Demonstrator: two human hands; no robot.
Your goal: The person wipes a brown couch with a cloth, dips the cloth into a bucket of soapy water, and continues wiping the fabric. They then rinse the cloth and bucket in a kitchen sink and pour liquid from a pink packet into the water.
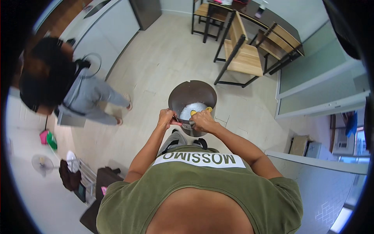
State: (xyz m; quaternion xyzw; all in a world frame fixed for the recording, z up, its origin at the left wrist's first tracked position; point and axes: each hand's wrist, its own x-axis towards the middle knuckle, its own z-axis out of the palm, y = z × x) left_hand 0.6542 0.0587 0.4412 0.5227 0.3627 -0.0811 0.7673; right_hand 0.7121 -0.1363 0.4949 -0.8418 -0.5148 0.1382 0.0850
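A round dark brown bin point(190, 90), apparently plastic, is in front of my body, above the floor or on it; I cannot tell which. White suds or foamy water point(192, 110) cover part of its inside. My left hand point(167, 118) grips the near left rim, its fingers bent over the edge. At the near right rim, my right hand point(203, 120) is closed around a yellow sponge or cloth point(208, 109), whose ends show on either side of the fingers. My right forearm partly hides the bin's near side.
Another person point(84, 90) in grey trousers stands at the left beside a white counter point(108, 35). Wooden chairs point(242, 58) with black frames stand by a dark table point(274, 17) ahead right. Sliding glass panels point(309, 84) line the right; a fan point(42, 163) is at the left.
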